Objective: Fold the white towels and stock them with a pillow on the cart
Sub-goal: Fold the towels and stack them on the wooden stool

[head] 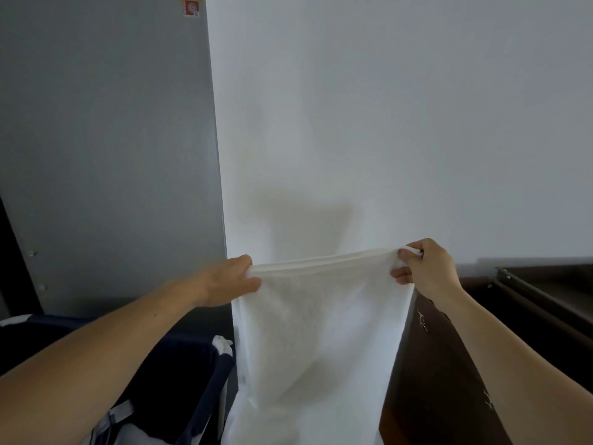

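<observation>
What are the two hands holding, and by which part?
A white towel, hanging down: the left hand and right hand each grip a top corner.

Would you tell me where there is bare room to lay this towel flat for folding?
The dark brown surface by the right hand shows bare, bordered by the white wall behind. The left hand side is crowded: the dark blue laundry bin sits below. The towel hangs between.
</observation>
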Demonstrator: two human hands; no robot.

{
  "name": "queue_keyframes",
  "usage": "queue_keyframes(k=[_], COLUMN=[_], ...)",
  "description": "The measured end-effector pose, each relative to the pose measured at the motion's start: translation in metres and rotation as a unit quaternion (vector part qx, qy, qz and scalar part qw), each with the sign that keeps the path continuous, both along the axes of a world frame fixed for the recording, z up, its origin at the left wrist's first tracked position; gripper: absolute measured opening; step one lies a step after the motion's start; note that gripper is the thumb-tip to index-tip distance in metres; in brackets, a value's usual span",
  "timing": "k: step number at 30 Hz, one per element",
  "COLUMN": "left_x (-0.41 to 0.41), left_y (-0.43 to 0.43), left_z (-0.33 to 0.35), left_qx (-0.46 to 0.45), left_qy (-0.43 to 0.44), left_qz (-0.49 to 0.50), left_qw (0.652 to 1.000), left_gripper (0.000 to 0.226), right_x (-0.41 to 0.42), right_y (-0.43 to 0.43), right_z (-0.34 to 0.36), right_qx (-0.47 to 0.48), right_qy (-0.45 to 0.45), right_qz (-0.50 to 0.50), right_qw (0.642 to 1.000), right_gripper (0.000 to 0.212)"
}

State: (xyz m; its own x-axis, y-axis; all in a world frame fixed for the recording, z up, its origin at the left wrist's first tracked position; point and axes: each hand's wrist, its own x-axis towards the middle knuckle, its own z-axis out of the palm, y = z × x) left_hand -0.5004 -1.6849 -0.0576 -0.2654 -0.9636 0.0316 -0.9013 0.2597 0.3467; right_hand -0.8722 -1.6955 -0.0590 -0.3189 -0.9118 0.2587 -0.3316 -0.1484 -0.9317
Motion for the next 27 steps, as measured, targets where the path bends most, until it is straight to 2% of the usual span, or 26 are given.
queue_keyframes(k=[5,9,11,18,22,27], left_x=[0.009,0.017,0.014,0.007,0.021,0.021], left_y=[-0.013,-0.037,-0.051,-0.094,-0.105,-0.082], left_z=[-0.01,-0.005,0.012,0.161,0.229,0.273], left_qx=[0.022,-0.042,-0.109,-0.344,-0.4,-0.438], left_qy=[-0.073,-0.146,-0.142,-0.103,-0.064,-0.023], left_qz=[-0.027,0.0,0.02,0.094,0.133,0.139], left_qw=[0.997,0.988,0.984,0.929,0.904,0.888], left_gripper=[0.028,0.024,0.022,0.025,0.022,0.023], right_x=[-0.011,-0.006,-0.003,0.012,0.021,0.018], right_y=[0.005,0.001,-0.008,-0.043,-0.05,-0.043], right_z=[-0.008,-0.009,0.001,0.123,0.192,0.239], right_qx=[0.04,0.057,0.04,-0.162,-0.254,-0.304], right_qy=[0.035,0.066,0.049,0.031,0.05,0.073], right_qz=[0.018,0.019,0.0,-0.068,-0.063,-0.05], right_qw=[0.998,0.996,0.998,0.984,0.964,0.949], right_gripper=[0.004,0.01,0.016,0.008,0.003,0.003])
